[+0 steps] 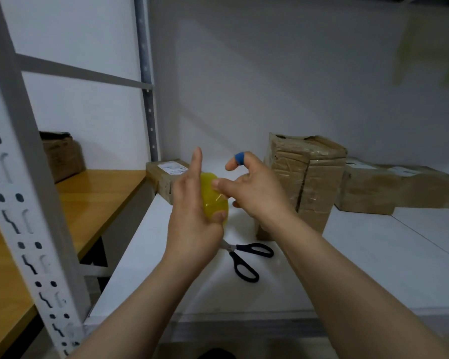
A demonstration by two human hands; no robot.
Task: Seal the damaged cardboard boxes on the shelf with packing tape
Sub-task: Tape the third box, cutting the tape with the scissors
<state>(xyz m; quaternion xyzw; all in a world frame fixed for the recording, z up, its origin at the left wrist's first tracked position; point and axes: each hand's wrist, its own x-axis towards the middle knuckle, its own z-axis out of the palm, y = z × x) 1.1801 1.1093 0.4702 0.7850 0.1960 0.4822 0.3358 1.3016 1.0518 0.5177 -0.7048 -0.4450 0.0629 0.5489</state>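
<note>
We hold the yellow roll of packing tape (214, 196) above the white shelf (373, 255), in front of us. Our left hand (192, 211) cups the roll from behind, thumb pressed on its lower edge and forefinger pointing straight up. Our right hand (252, 187) meets it from the other side, thumb tip touching the roll's face while the other fingers stay spread and curled (one of them wears a blue wrap near its tip). Whether the right hand pinches a loose tape end, we cannot tell.

Black-handled scissors (244, 257) lie on the shelf directly below our hands. Just behind the right hand stands a tall cardboard box (306, 177), wrinkled and wrapped in old tape. A small labelled box (166, 177) sits behind the left hand, and a low box (373, 190) lies to the right of the tall one.
</note>
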